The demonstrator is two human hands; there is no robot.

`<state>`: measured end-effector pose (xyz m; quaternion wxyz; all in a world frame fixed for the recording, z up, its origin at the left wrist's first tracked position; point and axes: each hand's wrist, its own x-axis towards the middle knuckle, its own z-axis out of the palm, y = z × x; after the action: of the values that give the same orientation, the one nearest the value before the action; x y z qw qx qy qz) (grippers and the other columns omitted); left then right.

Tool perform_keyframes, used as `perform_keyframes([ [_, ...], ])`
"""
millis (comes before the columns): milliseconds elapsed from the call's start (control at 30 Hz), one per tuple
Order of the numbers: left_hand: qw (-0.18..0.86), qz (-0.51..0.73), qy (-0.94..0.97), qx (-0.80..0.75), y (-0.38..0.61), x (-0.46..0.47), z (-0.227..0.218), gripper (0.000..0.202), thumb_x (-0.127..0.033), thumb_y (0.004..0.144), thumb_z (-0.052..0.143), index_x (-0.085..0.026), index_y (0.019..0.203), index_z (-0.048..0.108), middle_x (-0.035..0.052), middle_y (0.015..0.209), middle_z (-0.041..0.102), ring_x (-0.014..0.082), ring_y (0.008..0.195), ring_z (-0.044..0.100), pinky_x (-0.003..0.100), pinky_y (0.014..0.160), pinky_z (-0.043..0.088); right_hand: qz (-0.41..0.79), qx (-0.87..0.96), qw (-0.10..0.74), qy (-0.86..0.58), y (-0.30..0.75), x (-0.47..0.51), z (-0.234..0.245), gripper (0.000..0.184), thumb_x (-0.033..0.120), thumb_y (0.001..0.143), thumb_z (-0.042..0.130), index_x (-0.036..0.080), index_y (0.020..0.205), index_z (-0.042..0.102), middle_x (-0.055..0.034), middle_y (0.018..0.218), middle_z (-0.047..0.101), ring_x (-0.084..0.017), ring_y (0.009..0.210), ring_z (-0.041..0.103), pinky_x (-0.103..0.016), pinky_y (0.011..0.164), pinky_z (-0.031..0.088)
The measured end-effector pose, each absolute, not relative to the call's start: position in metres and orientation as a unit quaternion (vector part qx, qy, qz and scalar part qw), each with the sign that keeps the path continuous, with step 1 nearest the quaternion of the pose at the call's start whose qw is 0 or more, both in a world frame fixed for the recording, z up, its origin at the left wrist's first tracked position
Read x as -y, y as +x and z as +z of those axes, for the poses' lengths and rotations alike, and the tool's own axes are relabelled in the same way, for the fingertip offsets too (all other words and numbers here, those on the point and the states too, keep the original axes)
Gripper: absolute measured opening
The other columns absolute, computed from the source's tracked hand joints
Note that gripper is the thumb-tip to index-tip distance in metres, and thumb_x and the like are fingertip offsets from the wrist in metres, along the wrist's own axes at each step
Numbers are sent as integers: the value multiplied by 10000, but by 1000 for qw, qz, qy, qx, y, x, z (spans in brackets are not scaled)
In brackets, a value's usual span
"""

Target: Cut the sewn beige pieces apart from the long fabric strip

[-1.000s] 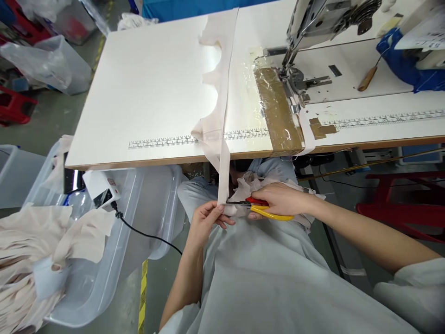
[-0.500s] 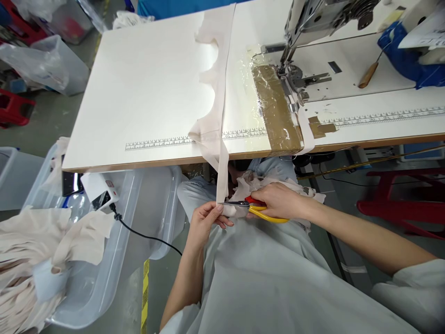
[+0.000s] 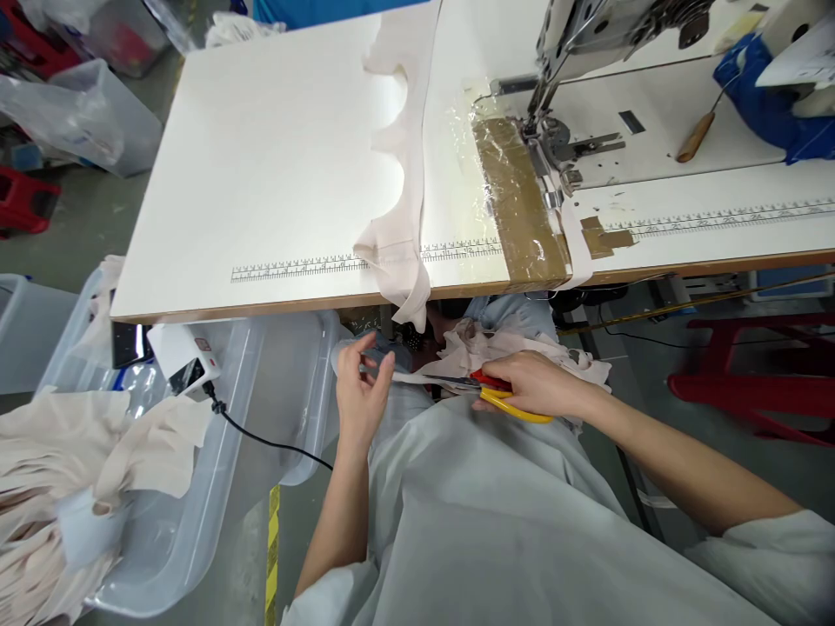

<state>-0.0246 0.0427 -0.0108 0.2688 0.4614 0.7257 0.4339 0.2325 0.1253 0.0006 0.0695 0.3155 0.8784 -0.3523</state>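
Observation:
My right hand [image 3: 531,382] grips scissors [image 3: 515,407] with red and yellow handles, blades pointing left over my lap. My left hand [image 3: 362,396] is raised to the left of the blade tips, thumb and fingers apart. A thin pale strip [image 3: 410,378] lies between that hand and the blades; whether the hand touches it I cannot tell. Beyond both hands, a pale pink fabric piece [image 3: 408,187] with a scalloped edge lies on the white table [image 3: 274,156]. Its short end curls over the front edge. Bunched pale fabric [image 3: 483,348] rests on my lap.
A sewing machine [image 3: 554,113] stands on the table, with brown tape [image 3: 518,200] beside it and a wooden-handled awl [image 3: 697,137] to the right. At left is a clear plastic bin [image 3: 225,487] with fabric bundles [image 3: 58,469] and a white device [image 3: 186,356]. A red stool [image 3: 750,382] stands right.
The long strip that my left hand held at the blades has parted from it; the fabric's end has sprung back to the table edge. My left hand has opened, moving up and left.

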Motion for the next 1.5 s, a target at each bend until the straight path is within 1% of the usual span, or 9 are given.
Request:
perform_keyframes([
  [133,161,454,555,-678,-16,-76,-10,303,-467,898,638,-210,1051,692,113,1111,648,242,1068,576,349,844,499,-393,-854,13,341,245,-118,-1,532,657,913,468,217,647,327,13,583,446,-136,542,383,-270,547,241],
  [267,257,501,465,-683,-20,-76,-35,347,-509,933,545,-195,824,644,37,772,637,169,730,598,297,708,505,-409,-821,-46,395,260,-119,5,563,699,886,491,221,641,323,24,571,418,-130,532,375,-264,534,264],
  [467,313,406,237,-826,-62,-17,-81,262,-400,803,664,-169,907,596,-53,492,512,144,431,485,257,468,431,-462,-749,-95,467,297,-124,-5,600,775,837,541,204,675,463,6,647,492,-138,599,420,-260,554,308],
  [533,364,404,250,-801,-56,-2,-72,290,-406,806,677,-162,956,633,-36,522,548,154,474,529,274,511,488,-483,-734,-86,470,297,-124,-10,616,796,812,556,200,678,474,6,651,485,-142,611,426,-259,557,308],
  [700,634,420,340,-553,-5,-8,-12,473,-521,907,602,-205,1259,622,116,1098,711,221,894,686,326,732,572,-549,-731,-37,403,269,-123,-2,616,787,815,550,205,666,419,28,640,398,-132,612,377,-245,556,303],
  [833,489,401,464,-621,13,-27,14,271,-467,896,655,-207,887,732,56,820,649,139,652,558,253,582,461,-577,-735,-5,356,251,-125,13,602,779,834,522,206,691,402,34,652,377,-130,625,348,-244,570,294],
  [933,391,410,509,-648,12,-33,16,330,-478,854,695,-194,685,695,87,947,636,142,691,556,254,554,436,-586,-740,18,330,248,-129,16,575,757,847,513,206,715,410,29,667,415,-133,634,355,-250,585,308],
  [1133,630,370,335,-594,9,-30,18,335,-510,867,679,-175,883,691,0,504,619,126,405,532,235,450,431,-586,-759,72,276,243,-138,6,538,704,880,490,214,716,342,46,659,362,-115,606,312,-239,555,274],
  [1500,642,413,265,-589,7,-33,14,452,-583,737,773,-147,795,671,35,523,666,189,491,668,239,465,488,-587,-764,108,246,233,-143,13,611,785,851,467,206,681,376,46,630,360,-105,572,331,-233,511,258],
])
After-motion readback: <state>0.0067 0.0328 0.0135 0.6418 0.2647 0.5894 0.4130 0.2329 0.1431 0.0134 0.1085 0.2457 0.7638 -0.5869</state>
